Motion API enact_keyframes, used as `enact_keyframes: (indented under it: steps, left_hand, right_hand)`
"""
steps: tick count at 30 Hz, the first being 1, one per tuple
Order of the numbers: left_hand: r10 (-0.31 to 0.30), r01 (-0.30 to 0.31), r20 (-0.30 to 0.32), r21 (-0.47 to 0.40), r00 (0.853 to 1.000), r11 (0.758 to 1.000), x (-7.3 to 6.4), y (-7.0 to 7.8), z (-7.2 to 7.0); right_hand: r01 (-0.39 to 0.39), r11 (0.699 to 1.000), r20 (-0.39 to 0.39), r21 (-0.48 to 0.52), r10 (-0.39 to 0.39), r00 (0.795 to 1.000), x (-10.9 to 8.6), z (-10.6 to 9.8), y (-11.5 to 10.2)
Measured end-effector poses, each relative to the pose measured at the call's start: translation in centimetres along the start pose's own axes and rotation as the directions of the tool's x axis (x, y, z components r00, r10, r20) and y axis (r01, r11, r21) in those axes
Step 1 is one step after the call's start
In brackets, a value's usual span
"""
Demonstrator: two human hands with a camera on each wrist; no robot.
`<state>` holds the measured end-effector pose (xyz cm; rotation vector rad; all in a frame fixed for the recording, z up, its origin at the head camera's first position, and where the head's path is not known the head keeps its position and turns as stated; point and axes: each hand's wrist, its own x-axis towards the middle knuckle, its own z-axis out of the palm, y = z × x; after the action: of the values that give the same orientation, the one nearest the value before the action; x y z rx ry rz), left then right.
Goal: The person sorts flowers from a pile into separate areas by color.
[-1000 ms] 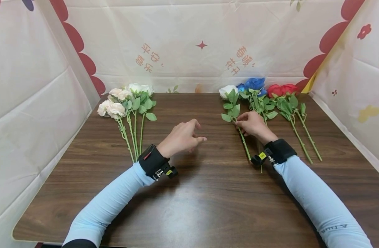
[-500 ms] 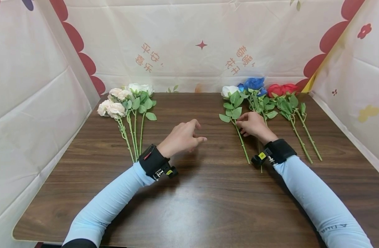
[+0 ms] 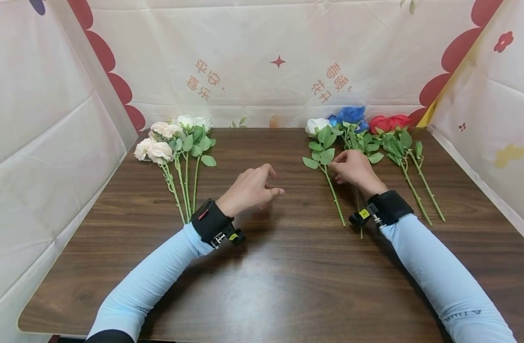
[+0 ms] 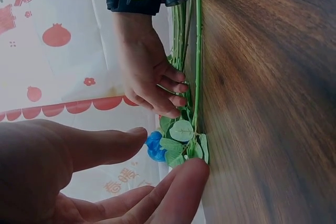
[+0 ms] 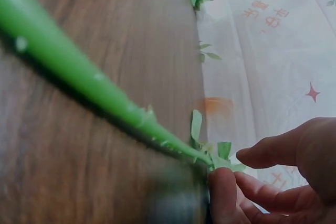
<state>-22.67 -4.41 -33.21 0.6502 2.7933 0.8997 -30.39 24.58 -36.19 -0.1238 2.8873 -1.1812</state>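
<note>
Left hand [image 3: 249, 188]: fingers loose, apart, holding nothing. Pale flowers [image 3: 160, 151] at its 10 o'clock. Right hand [image 3: 354, 170]: thumb and fingers apart, no grip. White rose [image 3: 327, 156] on table [image 3: 262, 267], bloom at right hand's 10 o'clock, stem by fingertips; cannot tell if touching. Blue roses [image 3: 351, 115] at 12.

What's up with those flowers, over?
Left hand empty. Right hand by white rose, thumb and fingertip parted. It lies on table, blue roses close beside.
</note>
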Motion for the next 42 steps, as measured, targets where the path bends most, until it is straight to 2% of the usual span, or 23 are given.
enact_keyframes:
  steps: [6,11,16,24,27,32,34,37,42]
  left_hand:
    - [-0.005,0.011,-0.061,0.090,0.998,0.996,0.2,-0.5,-0.1]
    - [-0.006,0.030,-0.124,0.197,0.992,0.980,0.9,-1.7,-0.5]
    - [-0.056,0.103,-0.188,0.250,0.981,0.963,1.4,-3.6,-1.7]
    - [-0.136,0.210,-0.275,0.261,0.952,0.942,1.7,-6.0,-4.1]
    - [-0.162,0.265,-0.332,0.291,0.929,0.919,1.7,-6.8,-4.7]
    - [-0.182,0.374,-0.466,0.359,0.866,0.855,1.6,-8.6,-5.6]
    - [-0.184,0.404,-0.508,0.364,0.841,0.839,1.6,-9.4,-5.9]
    - [-0.197,0.439,-0.538,0.368,0.819,0.819,1.6,-10.7,-6.3]
    - [-0.222,0.483,-0.562,0.370,0.797,0.794,1.7,-12.3,-6.5]
  right_hand:
    - [0.050,0.999,-0.005,-0.010,-0.050,0.999,-0.3,0.3,-1.0]
    - [0.089,0.996,0.041,-0.006,-0.089,0.995,-0.9,0.9,-2.4]
    - [0.145,0.989,0.110,-0.012,-0.143,0.984,-1.8,1.8,-4.2]
    - [0.235,0.972,0.180,-0.011,-0.230,0.957,-3.4,3.5,-6.7]
    - [0.286,0.957,0.196,-0.048,-0.272,0.942,-3.9,4.1,-7.4]
    - [0.331,0.941,0.232,-0.067,-0.308,0.923,-4.8,4.9,-8.5]
    - [0.349,0.935,0.244,-0.065,-0.324,0.914,-5.1,5.1,-8.8]
    - [0.367,0.928,0.260,-0.068,-0.338,0.904,-5.6,5.3,-9.2]
    - [0.392,0.917,0.276,-0.073,-0.359,0.891,-6.0,5.3,-9.5]
